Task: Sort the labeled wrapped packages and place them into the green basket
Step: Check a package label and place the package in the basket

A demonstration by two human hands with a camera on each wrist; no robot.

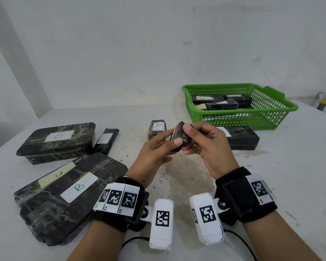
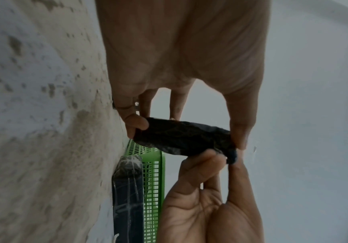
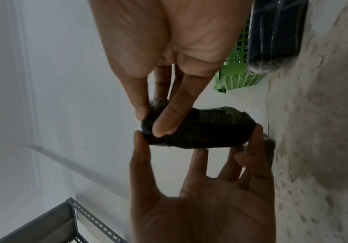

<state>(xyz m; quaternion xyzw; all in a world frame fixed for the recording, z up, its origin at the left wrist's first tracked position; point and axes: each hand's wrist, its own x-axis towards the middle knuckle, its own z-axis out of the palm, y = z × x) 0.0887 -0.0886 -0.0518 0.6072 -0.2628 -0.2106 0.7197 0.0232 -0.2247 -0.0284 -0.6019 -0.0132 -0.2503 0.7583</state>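
Holding one small wrapped package between both hands, lifted off the desk at mid-height. Left hand: thumb and fingertips pinch the near and far edges. Right hand: thumb and forefinger pinch the opposite end; remaining fingers curl loosely behind. Judgement: the two-handed pinch leaves the faces of the package exposed so it can be turned to find its label. No label shows on it in any view; the wrist views are dim, so one may be on a hidden face.

The green basket stands beyond and to the right of the hands, already holding several dark wrapped packages. Just in front of the basket, behind the right hand, lies a long black package, its label partly hidden by the fingers. Directly beyond the hands stands a small package marked A. To the left of the left hand: two large flat packages marked B, the far one and the near one, and a slim package between them and the hands, letter unclear.

Judgement: sorting is partway; the left group looks like a set-aside B pile.
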